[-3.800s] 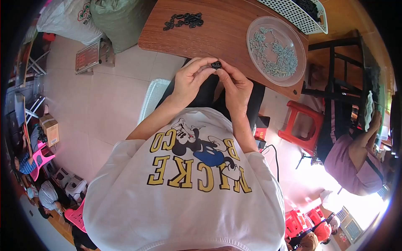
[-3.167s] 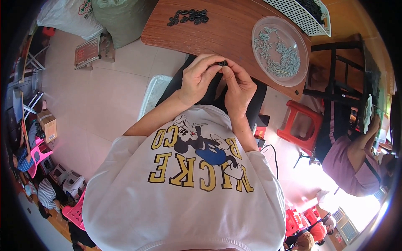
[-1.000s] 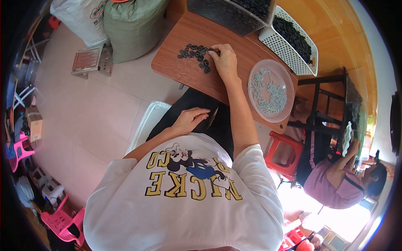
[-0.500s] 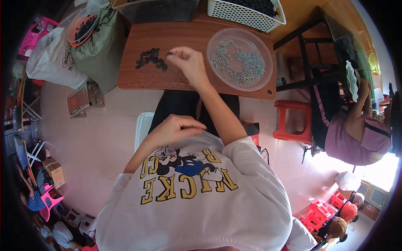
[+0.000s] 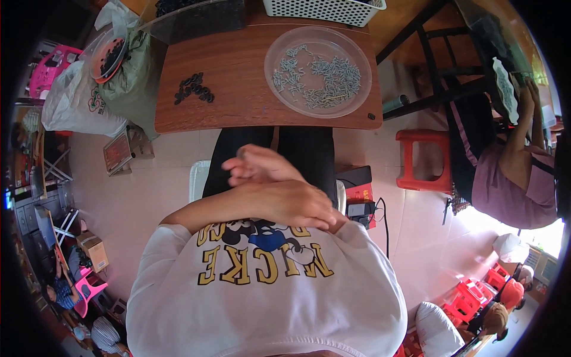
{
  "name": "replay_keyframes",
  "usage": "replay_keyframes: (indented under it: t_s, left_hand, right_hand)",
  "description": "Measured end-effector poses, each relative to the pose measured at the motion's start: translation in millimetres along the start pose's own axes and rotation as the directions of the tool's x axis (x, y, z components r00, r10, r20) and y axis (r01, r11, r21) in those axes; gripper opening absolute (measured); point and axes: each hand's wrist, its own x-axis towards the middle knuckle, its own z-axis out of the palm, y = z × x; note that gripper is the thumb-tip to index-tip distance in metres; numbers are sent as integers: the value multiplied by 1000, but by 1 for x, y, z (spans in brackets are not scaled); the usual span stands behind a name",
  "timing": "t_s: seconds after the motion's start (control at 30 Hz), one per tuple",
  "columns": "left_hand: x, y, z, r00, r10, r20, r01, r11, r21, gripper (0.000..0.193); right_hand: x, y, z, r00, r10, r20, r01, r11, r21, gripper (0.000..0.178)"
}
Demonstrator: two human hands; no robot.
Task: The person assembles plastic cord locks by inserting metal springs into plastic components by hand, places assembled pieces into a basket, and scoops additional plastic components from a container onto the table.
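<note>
My right hand is over my lap, slightly blurred. A small dark round piece shows between its thumb and fingertips, like the black pieces on the table. My left forearm crosses in front of my body, and my left hand lies over my right forearm with its fingers stretched out, holding nothing. On the left of the brown wooden table is a loose cluster of small black round pieces. A round clear plastic tray at the right holds many grey screws.
A white perforated basket and a clear bin of black parts stand at the table's far edge. Sacks are at the left. A red stool stands right, near another person in purple.
My right hand has drawn back from the table to my lap with the small dark piece. My left hand has moved right onto my right forearm. The view has shifted slightly.
</note>
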Motion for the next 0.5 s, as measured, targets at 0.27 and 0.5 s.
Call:
replay_keyframes:
  t_s: [0.27,0.5]
  left_hand:
    - [0,-22,-130,704,-548,-451,625,781,26,17]
    - [30,-132,-187,616,-434,-658,751,577,322,17]
  right_hand:
    - [-15,-10,-124,800,-576,-167,465,771,-434,2]
    - [3,-6,-138,804,-592,-61,397,610,-686,9]
